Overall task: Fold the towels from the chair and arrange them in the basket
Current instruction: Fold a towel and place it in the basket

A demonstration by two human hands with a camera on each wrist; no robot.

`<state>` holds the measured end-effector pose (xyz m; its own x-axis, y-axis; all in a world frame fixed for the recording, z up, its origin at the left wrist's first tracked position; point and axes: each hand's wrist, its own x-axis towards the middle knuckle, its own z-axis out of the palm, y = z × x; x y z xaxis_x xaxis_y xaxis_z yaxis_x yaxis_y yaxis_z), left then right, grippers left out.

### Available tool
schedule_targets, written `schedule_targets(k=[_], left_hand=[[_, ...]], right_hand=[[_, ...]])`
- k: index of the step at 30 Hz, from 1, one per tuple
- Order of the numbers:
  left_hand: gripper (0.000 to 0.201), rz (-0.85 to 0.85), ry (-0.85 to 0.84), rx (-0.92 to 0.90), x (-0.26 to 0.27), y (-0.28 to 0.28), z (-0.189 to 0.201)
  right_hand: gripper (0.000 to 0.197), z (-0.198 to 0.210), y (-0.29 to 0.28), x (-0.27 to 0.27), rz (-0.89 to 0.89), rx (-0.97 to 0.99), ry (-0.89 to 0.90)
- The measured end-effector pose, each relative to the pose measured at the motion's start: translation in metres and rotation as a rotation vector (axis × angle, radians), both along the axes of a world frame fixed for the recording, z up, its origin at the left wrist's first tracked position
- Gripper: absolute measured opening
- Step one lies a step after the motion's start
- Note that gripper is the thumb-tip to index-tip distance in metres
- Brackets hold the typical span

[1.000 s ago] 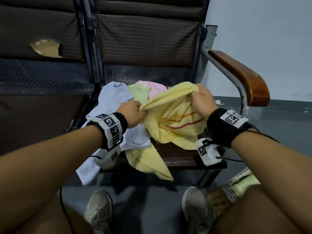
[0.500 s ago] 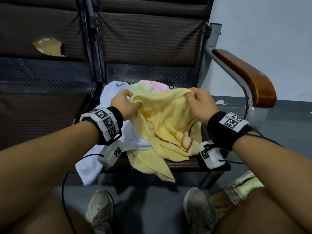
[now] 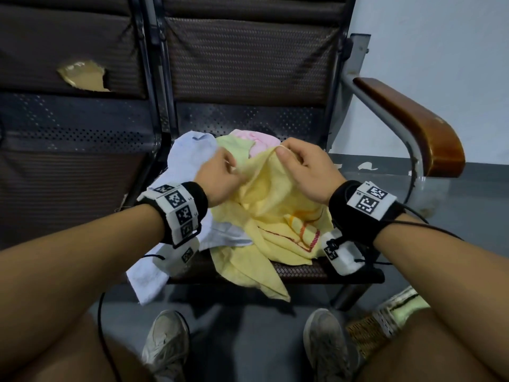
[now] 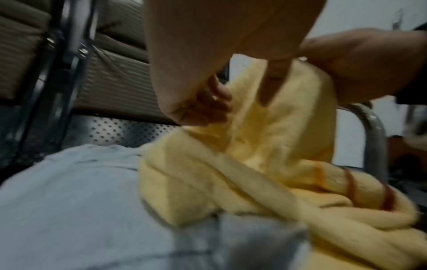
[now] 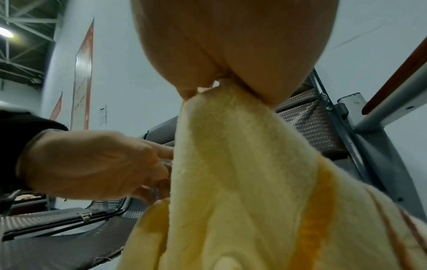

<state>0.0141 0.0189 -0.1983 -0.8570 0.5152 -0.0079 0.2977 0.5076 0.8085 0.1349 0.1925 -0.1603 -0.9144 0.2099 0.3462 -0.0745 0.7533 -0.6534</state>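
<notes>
Head view shows the yellow towel (image 3: 275, 213), crumpled with red and orange stripes, atop the pile on the chair (image 3: 303, 271) seat; left hand (image 3: 220, 177) and right hand (image 3: 305, 172) both pinch its raised edge. Four towels are visible: yellow, white (image 3: 187, 158), pale green (image 3: 234, 147), pink (image 3: 261, 142). Grey floor (image 3: 248, 326), pale wall (image 3: 440, 51)

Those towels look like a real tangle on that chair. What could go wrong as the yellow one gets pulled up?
1. The yellow towel lies over the white towel, which already hangs off the seat edge; lifting might drag it to the floor.
2. The right hand and left hand pinch bunched fabric, perhaps not true corners, so the fold could come out crooked.
</notes>
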Motion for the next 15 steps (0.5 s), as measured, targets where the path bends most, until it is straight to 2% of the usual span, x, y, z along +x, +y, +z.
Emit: schedule_targets(k=[1, 3, 6, 7, 9, 11, 12, 15], left_hand=[[0.057, -0.123, -0.048, 0.002, 0.011, 0.004, -0.002], [0.062, -0.211, -0.042, -0.037, 0.023, 0.012, -0.008], [0.025, -0.108, 0.168, -0.048, 0.015, 0.015, -0.005], [0.024, -0.073, 0.186, -0.042, 0.009, 0.012, -0.002], [0.027, -0.035, 0.150, -0.077, -0.003, 0.007, -0.003], [0.016, -0.064, 0.044, -0.066, -0.010, 0.002, -0.008], [0.019, -0.096, -0.017, -0.039, -0.008, 0.001, -0.010], [0.061, -0.161, -0.048, -0.067, 0.003, 0.009, -0.017]], right_hand=[[0.022, 0.003, -0.003, 0.000, 0.022, -0.007, 0.013], [0.021, 0.005, -0.007, -0.002, 0.063, -0.010, 0.022], [0.021, 0.004, -0.006, -0.003, 0.071, 0.009, 0.031], [0.021, 0.003, -0.002, -0.003, 0.041, 0.022, 0.035], [0.022, 0.000, 0.008, -0.002, -0.060, 0.058, 0.033], [0.019, -0.001, 0.018, 0.000, -0.108, 0.042, 0.028], [0.018, -0.001, 0.021, 0.001, -0.081, 0.000, 0.027], [0.016, 0.002, 0.014, 0.002, 0.092, -0.134, 0.024]])
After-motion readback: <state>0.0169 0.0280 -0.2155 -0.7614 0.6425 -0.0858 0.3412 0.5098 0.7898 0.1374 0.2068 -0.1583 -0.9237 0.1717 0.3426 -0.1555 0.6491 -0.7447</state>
